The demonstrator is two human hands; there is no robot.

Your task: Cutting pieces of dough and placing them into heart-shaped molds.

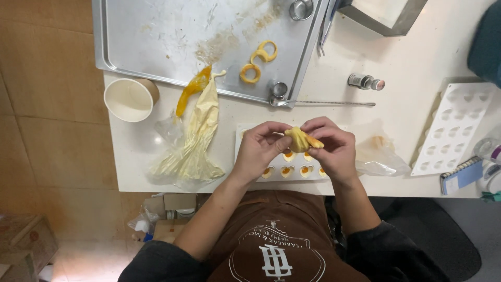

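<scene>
My left hand (261,149) and my right hand (331,146) meet over a white heart-cavity mould (276,171) at the table's near edge. Between the fingertips of both hands is a small pale yellow piping bag (301,139) with orange filling at its tip. Several of the mould's heart cavities show orange centres in cream. The far part of the mould is hidden behind my hands.
A used cream piping bag (195,138) and an orange one (192,90) lie to the left, by a paper cup (130,99). A metal tray (172,36) with orange rings (259,60) is behind. A spoon (323,103), small bottle (365,82), plastic bag (378,156) and second white mould (451,128) lie right.
</scene>
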